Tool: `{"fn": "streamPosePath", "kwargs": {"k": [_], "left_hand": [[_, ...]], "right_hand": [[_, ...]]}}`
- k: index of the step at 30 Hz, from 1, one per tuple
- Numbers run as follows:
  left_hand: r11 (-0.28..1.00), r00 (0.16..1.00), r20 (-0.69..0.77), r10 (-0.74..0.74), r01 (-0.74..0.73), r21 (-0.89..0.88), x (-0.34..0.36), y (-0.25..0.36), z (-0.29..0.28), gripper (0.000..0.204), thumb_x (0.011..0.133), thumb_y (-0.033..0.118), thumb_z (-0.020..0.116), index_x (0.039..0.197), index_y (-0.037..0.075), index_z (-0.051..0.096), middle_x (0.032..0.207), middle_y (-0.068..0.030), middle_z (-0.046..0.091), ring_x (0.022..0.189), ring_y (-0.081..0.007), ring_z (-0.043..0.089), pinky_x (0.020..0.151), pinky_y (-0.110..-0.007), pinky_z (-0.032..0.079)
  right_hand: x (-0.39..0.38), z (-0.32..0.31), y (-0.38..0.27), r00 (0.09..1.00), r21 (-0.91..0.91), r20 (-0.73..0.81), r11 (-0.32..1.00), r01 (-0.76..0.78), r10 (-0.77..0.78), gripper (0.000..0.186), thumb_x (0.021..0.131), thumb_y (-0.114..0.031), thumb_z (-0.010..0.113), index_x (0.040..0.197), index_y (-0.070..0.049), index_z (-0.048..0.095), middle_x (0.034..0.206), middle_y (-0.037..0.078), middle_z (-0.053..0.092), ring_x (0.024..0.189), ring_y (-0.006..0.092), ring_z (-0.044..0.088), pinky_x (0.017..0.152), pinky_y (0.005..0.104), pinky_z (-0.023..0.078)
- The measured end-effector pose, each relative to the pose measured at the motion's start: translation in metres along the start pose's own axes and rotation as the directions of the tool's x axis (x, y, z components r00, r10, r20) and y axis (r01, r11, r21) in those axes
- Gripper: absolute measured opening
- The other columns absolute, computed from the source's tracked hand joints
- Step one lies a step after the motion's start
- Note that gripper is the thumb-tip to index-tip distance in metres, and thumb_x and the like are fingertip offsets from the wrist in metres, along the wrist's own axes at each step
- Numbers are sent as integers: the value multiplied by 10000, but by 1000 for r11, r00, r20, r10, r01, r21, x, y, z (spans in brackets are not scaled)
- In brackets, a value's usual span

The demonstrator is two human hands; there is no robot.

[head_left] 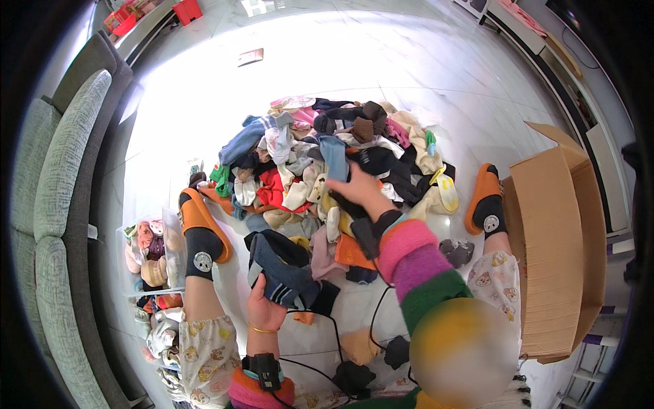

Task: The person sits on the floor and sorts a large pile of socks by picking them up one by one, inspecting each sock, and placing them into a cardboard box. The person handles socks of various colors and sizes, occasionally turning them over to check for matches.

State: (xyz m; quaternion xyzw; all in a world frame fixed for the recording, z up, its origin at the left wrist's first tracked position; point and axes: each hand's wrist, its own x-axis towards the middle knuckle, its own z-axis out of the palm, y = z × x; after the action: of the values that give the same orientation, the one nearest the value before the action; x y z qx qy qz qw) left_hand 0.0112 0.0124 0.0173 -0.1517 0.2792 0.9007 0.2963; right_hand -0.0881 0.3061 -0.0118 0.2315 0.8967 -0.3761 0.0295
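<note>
A large heap of mixed socks lies on the floor between my legs. My left hand, below the heap, grips a dark blue-grey sock with pale stripes, the thumb lying along its edge. My right hand reaches over the middle of the heap, thumb and fingers closed round the lower end of a light blue sock. Its fingertips are partly hidden. Near that wrist lie an orange sock and a pale pink sock.
An open cardboard box stands at the right, beyond my right slipper. At the left, by my other slipper, clear bins hold rolled socks. A grey sofa lines the left side. Black cables hang near my wrists.
</note>
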Motion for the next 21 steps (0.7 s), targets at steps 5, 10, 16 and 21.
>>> {"fn": "streamPosePath", "kwargs": {"k": [5,10,16,21], "left_hand": [[1000,1000,1,4,-4,-11,9,-1,-10,394,897,259,366,1215,28,400,1164,-114,506,1070,-273,483,937,-401,356],[999,1000,6,1,-1,-51,8,-2,-11,398,899,245,357,1233,30,383,1187,-117,491,1085,-274,473,942,-403,352],[999,999,5,32,-31,-31,3,1,-8,397,900,255,363,1229,33,393,1194,-113,486,1098,-276,462,946,-406,349],[996,992,92,91,-89,-23,-3,17,-9,403,900,278,371,1215,29,407,1186,-115,491,1097,-276,462,946,-413,348]], "right_hand": [[-46,38,-16,926,-300,153,877,376,-345,344,657,-278,591,918,-71,505,733,158,596,718,353,574,620,454,452],[-90,9,5,852,-379,327,769,515,-410,317,625,-263,619,884,-119,507,691,131,590,671,321,586,555,436,456],[-82,-65,67,992,-550,-10,829,102,-129,338,638,-270,608,929,-137,502,738,125,596,721,317,588,610,437,458],[-75,-118,102,957,-154,-272,986,62,-102,338,662,-286,596,903,-61,520,784,180,585,765,367,559,641,416,442]]}}
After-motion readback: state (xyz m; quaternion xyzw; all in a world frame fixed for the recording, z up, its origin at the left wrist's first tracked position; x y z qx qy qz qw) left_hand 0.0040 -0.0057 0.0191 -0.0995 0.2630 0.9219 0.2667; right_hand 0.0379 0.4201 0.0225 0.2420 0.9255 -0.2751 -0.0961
